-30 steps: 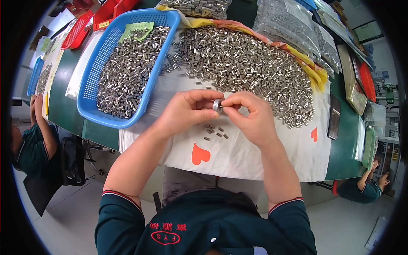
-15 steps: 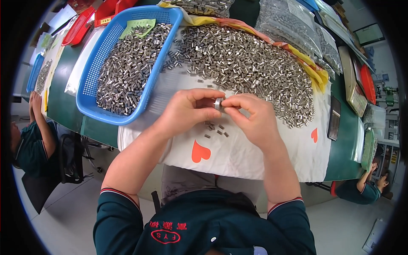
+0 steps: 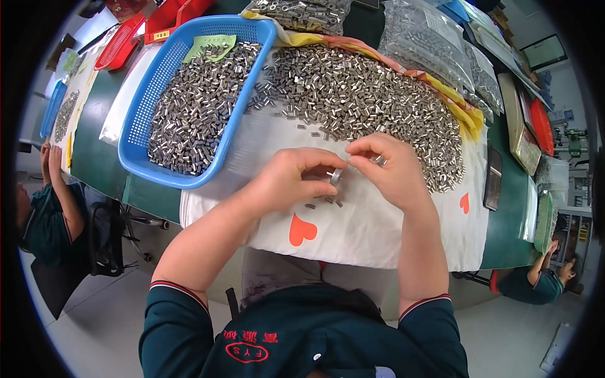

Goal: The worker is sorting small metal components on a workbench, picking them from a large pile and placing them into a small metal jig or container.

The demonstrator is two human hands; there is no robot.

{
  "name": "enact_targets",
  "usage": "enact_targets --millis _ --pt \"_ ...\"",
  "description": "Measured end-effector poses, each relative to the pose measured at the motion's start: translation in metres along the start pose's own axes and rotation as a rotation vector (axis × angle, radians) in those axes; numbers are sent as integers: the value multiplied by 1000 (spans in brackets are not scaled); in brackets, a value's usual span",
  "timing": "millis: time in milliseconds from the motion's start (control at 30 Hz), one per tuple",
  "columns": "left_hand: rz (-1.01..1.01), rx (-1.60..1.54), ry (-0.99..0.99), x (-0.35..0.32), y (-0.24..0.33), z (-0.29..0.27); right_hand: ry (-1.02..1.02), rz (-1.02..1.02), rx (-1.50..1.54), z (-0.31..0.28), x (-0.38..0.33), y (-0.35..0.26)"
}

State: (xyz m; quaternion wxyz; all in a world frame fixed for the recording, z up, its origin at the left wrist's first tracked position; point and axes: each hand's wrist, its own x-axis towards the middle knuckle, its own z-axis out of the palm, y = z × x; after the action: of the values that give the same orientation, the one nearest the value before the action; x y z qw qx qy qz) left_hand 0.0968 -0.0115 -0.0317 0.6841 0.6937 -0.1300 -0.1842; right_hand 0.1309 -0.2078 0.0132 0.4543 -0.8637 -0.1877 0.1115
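My left hand [image 3: 287,179] is closed, with thumb and forefinger pinching a small round metal gauge-like ring [image 3: 336,177] by its edge. A thin metal pin seems to stick out of the ring toward my palm. Just right of it my right hand [image 3: 394,173] has thumb and forefinger pressed together; whatever lies between those tips is too small to make out. Both hands hover over the white cloth [image 3: 252,167]. Below the ring lie a few loose metal pins [image 3: 311,206], partly hidden by my left hand. Beyond the hands spreads a large heap of short metal pins [image 3: 372,88].
A blue perforated basket [image 3: 129,135] of similar pins stands to the left. Rolled yellow-orange cloth [image 3: 469,120] borders the heap, with filled clear bags [image 3: 422,38] behind. A dark phone [image 3: 493,178] lies right. Other people sit at left [image 3: 53,214] and right [image 3: 535,280].
My hands have come apart: the right fingers no longer touch the ring and have moved up and right. My left hand has shifted slightly right and nearer, still pinching the ring.
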Motion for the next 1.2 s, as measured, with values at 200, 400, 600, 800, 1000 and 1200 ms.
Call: enact_targets --millis 200,400,600,800,1000,1200 --pt "-125 -204 -93 4 6 -7 -102 57 311 2 0 8" --pt "-117 -242 -63 5 5 -6 -86 30 290 9 1 10" --pt "17 133 -96 -1 2 -3 20 -38 -68 -5 8 0" --pt "263 357 -235 -1 5 0 66 -701 -437 36 57 16" --pt "222 327 -261 -5 5 -5 37 -799 -537 37 67 38" --pt "235 323 -286 -5 7 -6 288 -687 -625 -8 57 59"
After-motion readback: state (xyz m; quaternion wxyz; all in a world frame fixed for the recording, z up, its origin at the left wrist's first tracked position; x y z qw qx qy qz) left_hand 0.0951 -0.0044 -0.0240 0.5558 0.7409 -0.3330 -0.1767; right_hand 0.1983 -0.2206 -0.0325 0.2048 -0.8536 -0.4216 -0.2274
